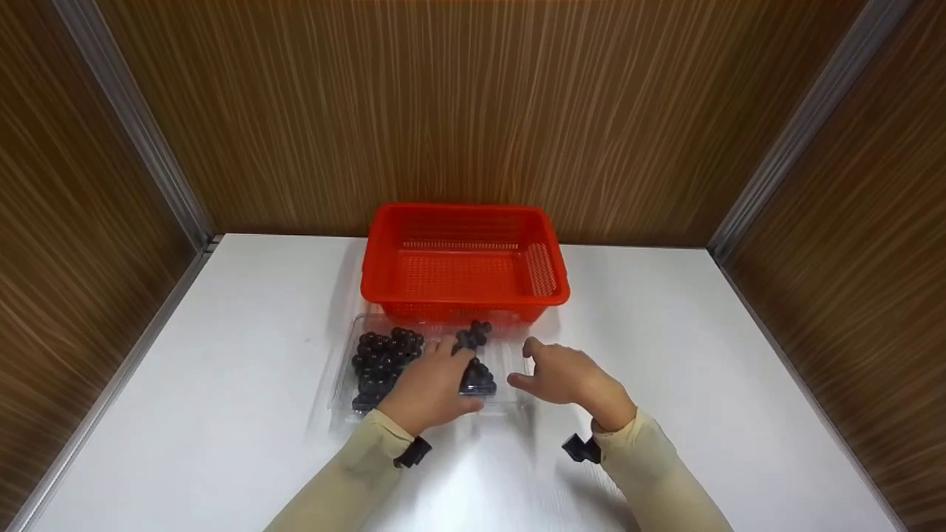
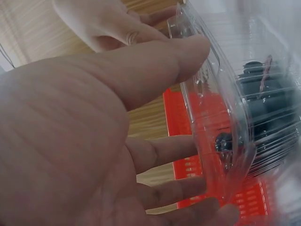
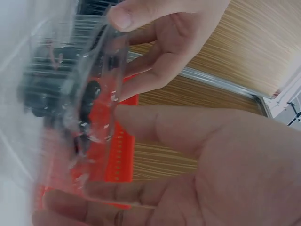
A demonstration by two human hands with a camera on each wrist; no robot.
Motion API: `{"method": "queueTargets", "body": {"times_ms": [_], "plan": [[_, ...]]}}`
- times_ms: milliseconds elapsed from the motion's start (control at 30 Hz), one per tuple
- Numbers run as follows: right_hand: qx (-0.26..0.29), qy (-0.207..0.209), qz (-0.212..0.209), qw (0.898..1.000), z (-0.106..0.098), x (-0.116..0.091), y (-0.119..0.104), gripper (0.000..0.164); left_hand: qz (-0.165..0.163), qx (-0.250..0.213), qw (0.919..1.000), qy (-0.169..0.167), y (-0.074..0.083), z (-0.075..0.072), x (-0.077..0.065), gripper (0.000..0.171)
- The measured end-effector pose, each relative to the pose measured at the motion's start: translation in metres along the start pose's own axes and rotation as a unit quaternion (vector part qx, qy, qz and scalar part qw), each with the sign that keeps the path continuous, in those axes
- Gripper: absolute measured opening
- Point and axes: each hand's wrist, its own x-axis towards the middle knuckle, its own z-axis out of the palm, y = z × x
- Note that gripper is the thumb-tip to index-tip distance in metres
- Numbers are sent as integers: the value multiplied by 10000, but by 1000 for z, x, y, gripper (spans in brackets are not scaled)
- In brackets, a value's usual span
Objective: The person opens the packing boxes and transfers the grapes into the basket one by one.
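Observation:
A clear plastic box (image 1: pixel 510 358) lies on the white table, with dark grapes (image 1: pixel 378 362) in it, mostly at its left and middle. My left hand (image 1: pixel 429 380) reaches over the top of the box, thumb and fingers spread apart; in the left wrist view its thumb and fingertips are at the clear lid (image 2: pixel 211 94). Part of the grapes is hidden beneath this hand. Just by the right side of the box is my right hand (image 1: pixel 562 373), its fingers and thumb extended and spread. The right wrist view shows its fingertips close to the plastic edge.
A red perforated basket (image 1: pixel 465 303) stands directly behind the box. Wood-patterned panels (image 1: pixel 473 103) enclose the white table (image 1: pixel 244 369) at the back and both sides, with metal strips at the corners. A small black device (image 1: pixel 412 452) is strapped to each wrist.

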Motion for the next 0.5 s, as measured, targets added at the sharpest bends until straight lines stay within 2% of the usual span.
{"method": "queueTargets", "body": {"times_ms": [200, 367, 500], "plan": [[372, -120, 117, 9992, 2, 3, 4, 57, -77, -105, 9999, -3, -4, -1, 3, 77], [444, -160, 151, 9988, 2, 3, 6, 57, -80, 87, 9999, 38, -3, -2, 3, 78], [512, -486, 207, 9973, 0, 0, 8, 52, 7, 222, 9997, 95, -1, -1, 2, 75]]}}
